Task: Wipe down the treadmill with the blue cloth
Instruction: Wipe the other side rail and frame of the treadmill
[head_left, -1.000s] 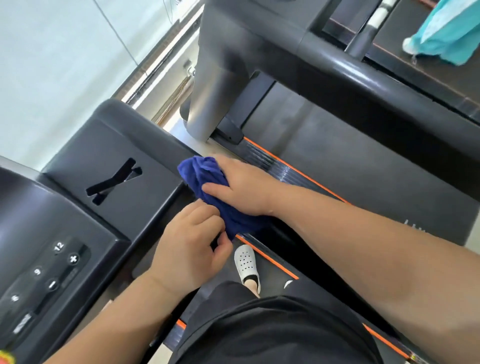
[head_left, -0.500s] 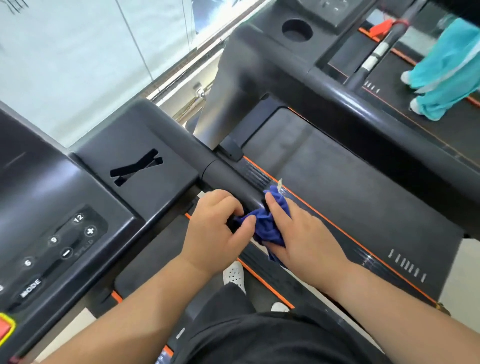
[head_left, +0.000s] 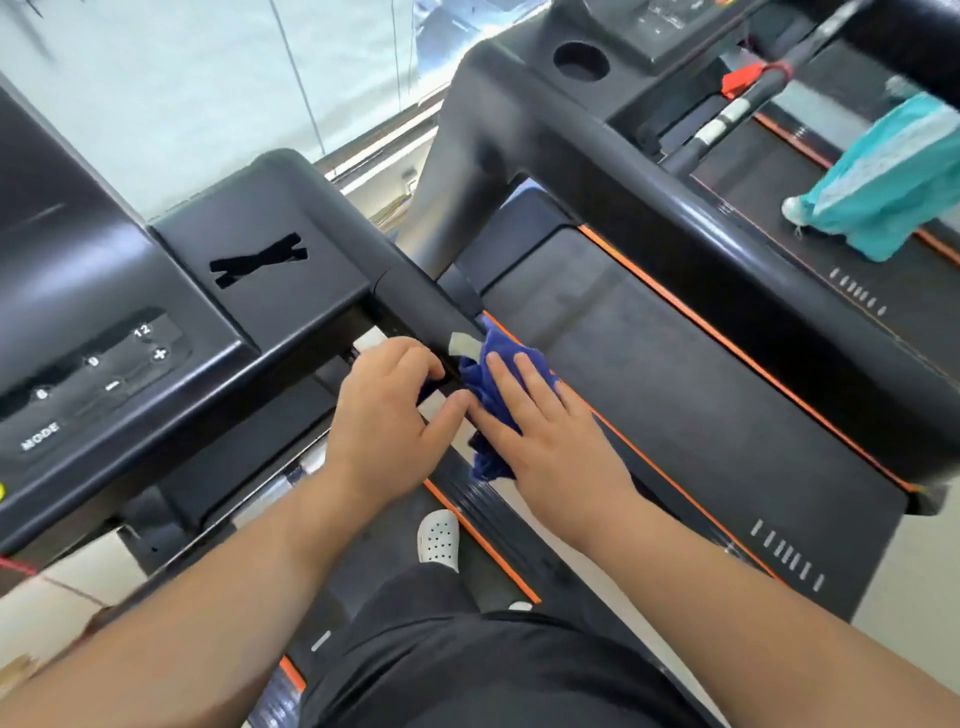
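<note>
Through the head camera I saw the blue cloth (head_left: 498, 364) bunched against the near end of the black handrail (head_left: 415, 301) of the treadmill (head_left: 291, 208), with its pale label (head_left: 464, 344) lying on the rail. The right hand (head_left: 545, 447) lay flat over the cloth, fingers straight and spread, pressing it to the rail rather than grasping it. A fold of cloth hung out below that palm. The left hand (head_left: 382, 421) was just beside it, fingers curled over the rail's end in a grip, and its thumb reached across to touch the cloth's edge. To the left sat the console (head_left: 78, 291) with its number buttons (head_left: 104, 374) and the word MODE. Beyond the hands lay a dark running belt (head_left: 675, 405) edged in orange. A white perforated shoe (head_left: 439, 540) stood below the hands. Farther right, a person's teal trouser legs (head_left: 883, 187) showed on another machine. A round cup holder (head_left: 581, 60) sat near the top of the view.
</note>
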